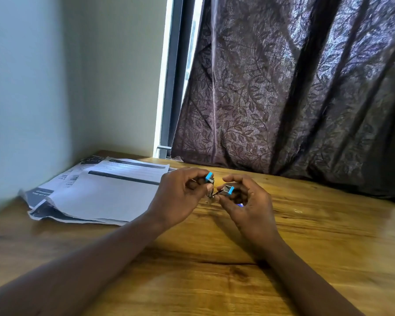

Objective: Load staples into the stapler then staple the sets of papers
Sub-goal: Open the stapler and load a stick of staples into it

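A small metal stapler (pixel 217 187) with blue plastic ends is swung open between my two hands, just above the wooden table (pixel 214 258). My left hand (pixel 180 199) grips the half with the blue tip pointing up. My right hand (pixel 244 201) holds the other half, blue end to the right. The two halves meet at a hinge between my thumbs. Whether staples are inside is too small to tell. Several printed sheets of paper (pixel 100 192) lie fanned out on the table to the left of my hands.
A dark leaf-patterned curtain (pixel 294 87) hangs behind the table on the right, its hem resting on the tabletop. A pale wall (pixel 43 87) borders the table's left and back. A window frame (pixel 171 87) shows beside the curtain.
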